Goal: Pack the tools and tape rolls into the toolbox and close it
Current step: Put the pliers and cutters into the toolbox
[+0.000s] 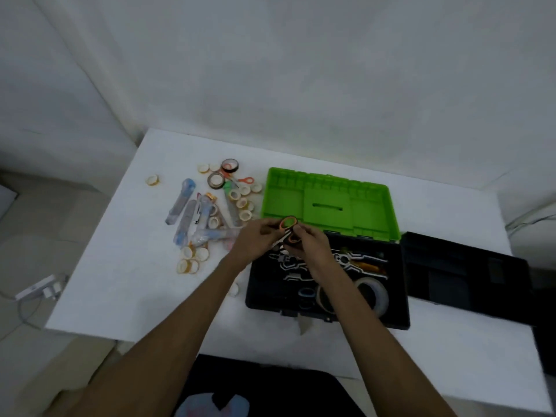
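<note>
Orange-handled scissors (288, 233) are being gripped by both hands, left (255, 239) and right (310, 245), seemingly being closed for stowing in the toolbox (400, 296).

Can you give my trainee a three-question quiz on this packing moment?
1. True or false: the green plastic lid of the black toolbox stands open.
2. Which thing do the left hand and right hand hold together? A) the large clear tape roll B) the orange-and-black-handled scissors C) a wrapped tube
3. Fill in: the small yellowish tape rolls still to be packed lie on the white table, to the ____ of the toolbox.

Key
1. True.
2. B: both hands grip the orange-and-black-handled scissors above the toolbox's rear left corner; the large clear tape roll already lies inside.
3. Left.
</note>
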